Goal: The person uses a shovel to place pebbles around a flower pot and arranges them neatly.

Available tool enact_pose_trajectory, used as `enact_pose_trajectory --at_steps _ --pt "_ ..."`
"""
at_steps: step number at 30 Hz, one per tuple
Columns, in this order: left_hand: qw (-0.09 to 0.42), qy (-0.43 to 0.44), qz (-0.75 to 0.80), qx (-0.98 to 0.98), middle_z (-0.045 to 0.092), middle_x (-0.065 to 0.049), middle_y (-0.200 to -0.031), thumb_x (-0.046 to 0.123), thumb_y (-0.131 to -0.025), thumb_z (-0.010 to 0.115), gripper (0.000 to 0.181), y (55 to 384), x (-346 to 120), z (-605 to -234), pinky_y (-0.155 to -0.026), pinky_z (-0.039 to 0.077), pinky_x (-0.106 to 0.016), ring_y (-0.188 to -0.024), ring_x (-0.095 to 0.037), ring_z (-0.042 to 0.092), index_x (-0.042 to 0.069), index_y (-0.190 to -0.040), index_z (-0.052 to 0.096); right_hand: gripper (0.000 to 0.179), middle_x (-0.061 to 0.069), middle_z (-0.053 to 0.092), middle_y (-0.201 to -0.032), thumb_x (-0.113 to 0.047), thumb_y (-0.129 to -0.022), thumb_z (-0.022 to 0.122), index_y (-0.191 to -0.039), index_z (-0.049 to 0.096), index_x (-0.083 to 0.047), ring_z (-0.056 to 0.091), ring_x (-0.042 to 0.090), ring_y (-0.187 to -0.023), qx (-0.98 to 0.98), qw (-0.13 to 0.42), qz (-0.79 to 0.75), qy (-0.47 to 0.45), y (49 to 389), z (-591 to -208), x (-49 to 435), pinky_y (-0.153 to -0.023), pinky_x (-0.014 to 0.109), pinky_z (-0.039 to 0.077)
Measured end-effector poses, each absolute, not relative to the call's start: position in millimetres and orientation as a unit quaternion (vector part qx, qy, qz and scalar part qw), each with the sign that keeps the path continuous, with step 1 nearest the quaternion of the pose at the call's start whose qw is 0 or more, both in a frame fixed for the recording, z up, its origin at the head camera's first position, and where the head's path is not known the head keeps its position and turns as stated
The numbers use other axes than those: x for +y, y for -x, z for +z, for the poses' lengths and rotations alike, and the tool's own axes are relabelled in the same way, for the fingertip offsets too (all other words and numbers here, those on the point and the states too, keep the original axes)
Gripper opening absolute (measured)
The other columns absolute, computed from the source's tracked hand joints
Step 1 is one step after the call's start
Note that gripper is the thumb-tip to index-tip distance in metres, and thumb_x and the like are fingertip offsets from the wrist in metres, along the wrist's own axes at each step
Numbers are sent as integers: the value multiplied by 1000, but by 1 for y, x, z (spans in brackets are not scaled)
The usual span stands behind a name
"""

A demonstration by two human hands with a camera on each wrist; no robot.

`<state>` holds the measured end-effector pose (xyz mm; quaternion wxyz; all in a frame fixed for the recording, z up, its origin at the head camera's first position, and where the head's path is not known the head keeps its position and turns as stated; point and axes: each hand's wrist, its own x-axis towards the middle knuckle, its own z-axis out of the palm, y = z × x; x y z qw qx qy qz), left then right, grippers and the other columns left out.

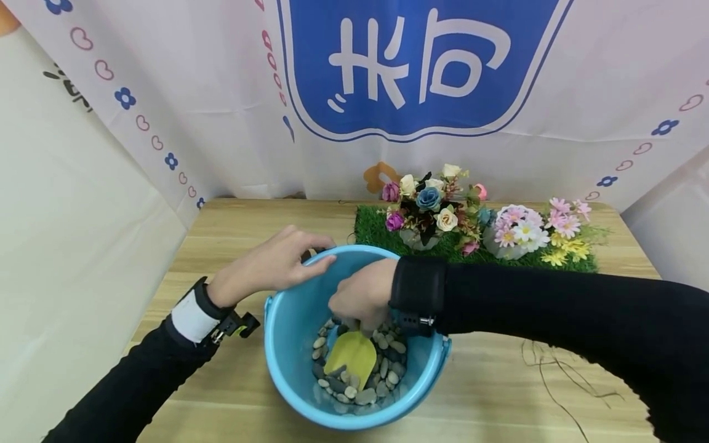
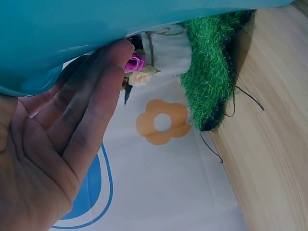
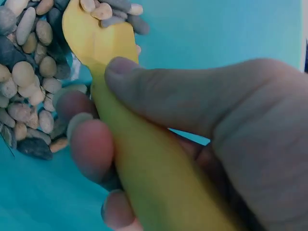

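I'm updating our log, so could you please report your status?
Left grip on bucket rim. Right grip holding yellow scoop. Pebbles on its blade, more around. No obstruction visible.

One round light-blue plastic bucket (image 1: pixel 293 307), one yellow shovel (image 3: pixel 149 168) with a rounded handle, dozens of smooth grey and tan pebbles (image 3: pixel 44 32), too overlapped to count exactly, one bare left hand (image 1: pixel 282 258), one bare right hand (image 1: pixel 365 290), one pale wood-grain worktop (image 1: pixel 210 394), and at least two multicoloured flower arrangements (image 1: pixel 429 200).
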<state>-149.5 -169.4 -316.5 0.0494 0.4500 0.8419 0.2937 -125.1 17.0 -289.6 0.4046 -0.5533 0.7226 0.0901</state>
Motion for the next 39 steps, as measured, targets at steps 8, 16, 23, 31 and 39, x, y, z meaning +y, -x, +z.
enact_pose_trajectory --at_steps 8,16,23,31,39 --pt "51 -451 292 842 58 9 -72 15 -104 58 16 151 -170 -318 -51 48 -27 -51 -1 52 9 -99 71 49 -4 48 -49 -14 -100 68 -53 55 -17 54 14 -46 706 443 49 550 130 -277 24 -49 22 37" --pt "56 -447 297 842 59 9 -72 15 -104 57 16 151 -171 -319 -51 50 -27 -51 -1 54 9 -100 72 40 -5 59 -55 -14 -100 68 -60 66 -16 59 14 -51 701 443 30 558 133 -276 27 -52 24 42" --pt "52 -446 299 842 62 9 -75 14 -104 58 15 150 -170 -319 -52 49 -28 -53 -2 54 10 -100 72 26 -7 67 -67 -15 -102 65 -81 80 -17 65 15 -60 706 453 21 544 138 -268 32 -64 25 51" --pt "53 -444 298 843 63 9 -76 14 -104 58 15 150 -170 -318 -51 49 -27 -53 -2 55 10 -101 72 38 -4 63 -63 -15 -103 62 -66 68 -15 63 24 -61 703 449 6 552 137 -270 38 -60 24 45" --pt "53 -444 297 844 64 9 -77 15 -104 58 15 149 -170 -317 -52 50 -28 -54 -2 56 9 -102 73 34 -5 65 -66 -14 -103 62 -70 71 -13 65 26 -64 703 454 -12 548 138 -271 40 -60 25 48"
